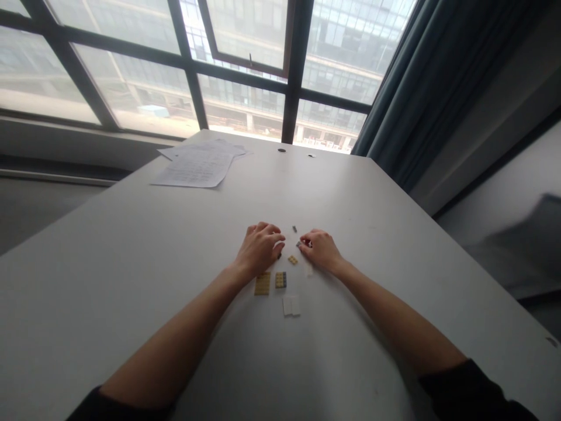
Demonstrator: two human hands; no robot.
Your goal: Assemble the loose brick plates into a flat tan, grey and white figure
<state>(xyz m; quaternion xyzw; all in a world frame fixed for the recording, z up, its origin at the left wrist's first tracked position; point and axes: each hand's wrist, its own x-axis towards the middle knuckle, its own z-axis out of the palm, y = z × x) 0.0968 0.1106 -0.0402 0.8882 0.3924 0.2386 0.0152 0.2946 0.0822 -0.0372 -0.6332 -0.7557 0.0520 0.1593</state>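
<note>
My left hand rests over the white table with its fingers apart, and a small dark piece lies by its thumb. My right hand pinches a small grey piece between thumb and fingertips. Between the hands are a small tan studded brick and, farther off, a small grey piece. Nearer me lie a flat tan plate, a tan and grey studded block and two white pieces side by side. A pale piece sits just below my right hand.
Printed papers lie spread at the back left of the white table. Two round holes are near its far edge. Behind are large windows, with a dark curtain at the right.
</note>
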